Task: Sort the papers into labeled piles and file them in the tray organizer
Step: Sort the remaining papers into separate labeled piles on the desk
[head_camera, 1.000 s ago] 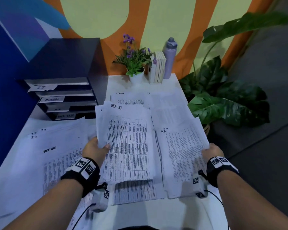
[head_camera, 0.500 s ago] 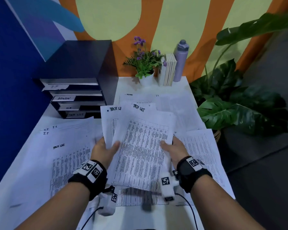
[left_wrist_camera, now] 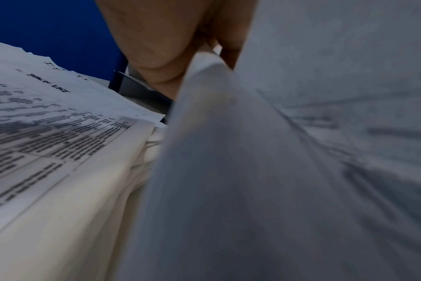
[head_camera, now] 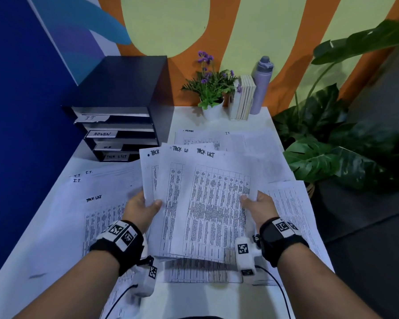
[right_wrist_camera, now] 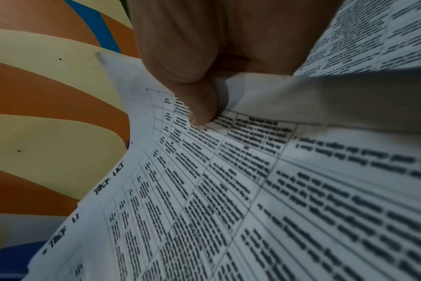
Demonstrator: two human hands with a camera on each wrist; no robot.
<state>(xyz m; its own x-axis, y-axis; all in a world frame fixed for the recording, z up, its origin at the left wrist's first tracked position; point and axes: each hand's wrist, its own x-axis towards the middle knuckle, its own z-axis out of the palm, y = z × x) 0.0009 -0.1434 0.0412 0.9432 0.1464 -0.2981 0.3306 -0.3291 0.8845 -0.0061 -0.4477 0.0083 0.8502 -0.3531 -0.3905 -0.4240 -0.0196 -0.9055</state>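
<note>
3 fanned sheets headed "task list" (head_camera: 200, 203) are held up over the middle of the table (head_camera: 217, 302), the left hand (head_camera: 141, 209) pinching their left edge with thumb on top, the right hand (head_camera: 259, 207) pinching the right edge the same way. at the table's far left corner stands the tray organizer (head_camera: 122, 125), 4 slots tagged it, admin, a blurred third and task list; whether any slot holds paper cannot be told. along the left edge lies a spread of it sheets (head_camera: 101, 180) with 1 loose task list page (head_camera: 101, 217) on it. admin sheets (head_camera: 198, 137) lie toward the far edge, and more printed pages (head_camera: 290, 203) run down the right edge. sorting looks partly done: the task list pile is being gathered, 1 page of it looks still to collect, and filing is judged not yet begun. the left wrist view alone shows the thickness of the stack (left_wrist_camera: 67, 152) on the table beside the hand (left_wrist_camera: 164, 47). the right wrist view alone shows the thumb (right_wrist_camera: 199, 106) curled onto the top sheet's grid (right_wrist_camera: 228, 190).
</note>
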